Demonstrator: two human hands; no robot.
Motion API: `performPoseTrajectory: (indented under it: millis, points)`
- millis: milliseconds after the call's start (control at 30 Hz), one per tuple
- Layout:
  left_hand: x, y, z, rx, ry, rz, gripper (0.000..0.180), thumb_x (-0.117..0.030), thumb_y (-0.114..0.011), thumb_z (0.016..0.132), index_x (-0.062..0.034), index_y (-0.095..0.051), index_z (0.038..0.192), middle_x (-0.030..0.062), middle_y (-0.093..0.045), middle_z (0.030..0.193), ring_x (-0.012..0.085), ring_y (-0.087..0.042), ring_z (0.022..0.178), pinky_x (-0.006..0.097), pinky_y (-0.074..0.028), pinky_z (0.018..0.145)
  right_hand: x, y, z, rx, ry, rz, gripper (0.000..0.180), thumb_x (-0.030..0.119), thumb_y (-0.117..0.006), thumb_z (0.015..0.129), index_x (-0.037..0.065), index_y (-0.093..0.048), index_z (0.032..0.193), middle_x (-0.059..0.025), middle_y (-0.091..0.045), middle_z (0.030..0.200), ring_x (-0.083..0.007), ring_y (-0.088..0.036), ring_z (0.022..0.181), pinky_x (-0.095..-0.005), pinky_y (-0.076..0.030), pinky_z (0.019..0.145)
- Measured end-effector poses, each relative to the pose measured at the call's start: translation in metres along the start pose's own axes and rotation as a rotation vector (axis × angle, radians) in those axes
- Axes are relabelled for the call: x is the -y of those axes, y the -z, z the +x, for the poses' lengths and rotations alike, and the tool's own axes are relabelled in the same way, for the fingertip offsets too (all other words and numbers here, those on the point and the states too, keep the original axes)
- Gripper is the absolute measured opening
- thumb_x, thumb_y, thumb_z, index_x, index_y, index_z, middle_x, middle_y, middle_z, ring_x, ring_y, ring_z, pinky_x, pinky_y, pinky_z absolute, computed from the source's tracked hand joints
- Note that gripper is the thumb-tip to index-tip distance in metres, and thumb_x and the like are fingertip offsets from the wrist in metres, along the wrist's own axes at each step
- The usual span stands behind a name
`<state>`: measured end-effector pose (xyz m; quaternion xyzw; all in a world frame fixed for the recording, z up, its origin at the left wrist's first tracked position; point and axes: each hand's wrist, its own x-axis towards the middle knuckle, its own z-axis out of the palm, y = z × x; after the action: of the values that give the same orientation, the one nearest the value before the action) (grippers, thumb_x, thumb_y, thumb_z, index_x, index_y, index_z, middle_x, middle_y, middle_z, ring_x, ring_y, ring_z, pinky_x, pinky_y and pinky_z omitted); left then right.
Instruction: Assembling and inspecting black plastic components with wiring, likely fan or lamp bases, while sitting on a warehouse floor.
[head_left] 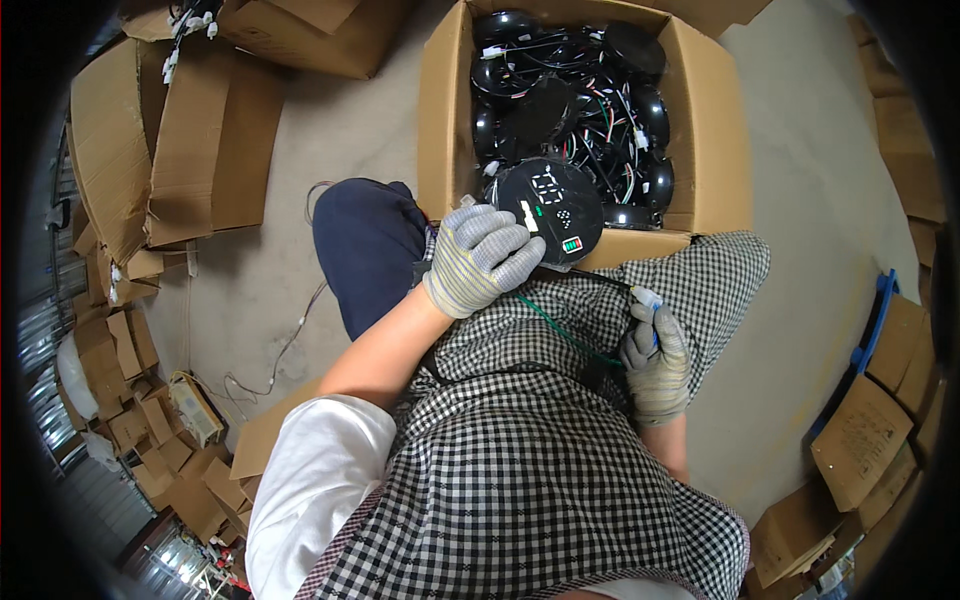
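Observation:
A round black display gauge (pixel 565 205), its screen lit with white digits and a small coloured battery symbol, is tilted up above my lap. My left hand (pixel 485 258), in a grey striped glove, is closed on the gauge's left edge. In my gloved right hand (pixel 658 365), fingers pinched, is a white cable connector (pixel 646 297) with a bit of blue beside it. A black cable runs from the gauge toward that connector. Also, a green wire (pixel 560 330) crosses my checked apron toward the right hand.
Right beyond my knees, an open cardboard box (pixel 718 130) holds several black round gauges with tangled cables (pixel 605 120). Large cartons (pixel 210 140) stand at the left, with a heap of smaller boxes (pixel 150 420) below. A thin cable (pixel 270 380) lies on the floor. More cartons (pixel 862 440) line the right side.

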<state>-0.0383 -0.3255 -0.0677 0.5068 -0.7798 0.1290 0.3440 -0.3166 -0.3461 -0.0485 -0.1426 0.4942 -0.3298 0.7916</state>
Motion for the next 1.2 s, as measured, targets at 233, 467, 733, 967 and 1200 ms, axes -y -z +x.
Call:
performPoseTrajectory:
  millis: [233, 467, 733, 967, 1200]
  points:
    - [-0.012, 0.019, -0.005, 0.121, 0.279, -0.010, 0.037, -0.015, -0.069, 0.061, -0.0088, -0.062, 0.097, 0.0068, -0.057, 0.096, 0.0275, -0.056, 0.092, 0.045, -0.047, 0.081, 0.009, -0.018, -0.005, 0.210, 0.206, -0.542, 0.035, 0.031, -0.055, 0.092, -0.002, -0.062, 0.103, 0.0035, -0.053, 0.064, -0.0050, -0.039, 0.049, -0.0174, -0.031, 0.045]
    - [-0.020, 0.009, -0.017, 0.475, 0.436, -0.630, 0.030, -0.028, -0.064, 0.076, -0.0095, -0.063, 0.100, 0.0115, -0.065, 0.094, 0.0298, -0.063, 0.087, 0.041, -0.051, 0.079, 0.012, -0.074, 0.019, 0.892, 0.851, -1.286, 0.029, 0.026, -0.051, 0.095, -0.001, -0.063, 0.088, -0.0042, -0.047, 0.058, -0.0112, -0.046, 0.051, -0.0302, -0.046, 0.054]
    - [0.029, 0.091, -0.001, -0.604, 0.973, -0.606, 0.037, -0.035, -0.052, 0.094, -0.0002, -0.061, 0.101, -0.0022, -0.043, 0.058, 0.0066, -0.034, 0.048, 0.023, -0.028, 0.045, 0.037, -0.044, 0.168, -0.155, 0.325, -0.771, 0.034, 0.035, -0.052, 0.095, 0.003, -0.062, 0.087, -0.0013, -0.057, 0.070, -0.0077, -0.051, 0.058, -0.0241, -0.042, 0.053]
    - [0.026, 0.107, 0.022, -0.823, 0.768, -0.546, 0.037, -0.035, -0.043, 0.099, -0.0019, -0.059, 0.101, -0.0012, -0.037, 0.054, 0.0071, -0.031, 0.046, 0.021, -0.027, 0.044, 0.013, -0.051, 0.264, -0.013, 0.317, -2.032, 0.033, 0.032, -0.055, 0.089, 0.003, -0.066, 0.080, -0.0075, -0.062, 0.066, -0.0144, -0.057, 0.061, -0.0294, -0.045, 0.058]
    - [-0.002, 0.083, 0.007, -0.453, 0.888, -0.663, 0.038, -0.032, -0.045, 0.098, 0.0028, -0.060, 0.104, -0.0027, -0.046, 0.057, 0.0077, -0.045, 0.051, 0.020, -0.036, 0.050, 0.035, -0.063, 0.196, 0.080, 0.117, -1.422, 0.039, 0.036, -0.053, 0.090, 0.001, -0.067, 0.079, -0.0069, -0.058, 0.061, -0.0165, -0.056, 0.060, -0.0323, -0.044, 0.059]
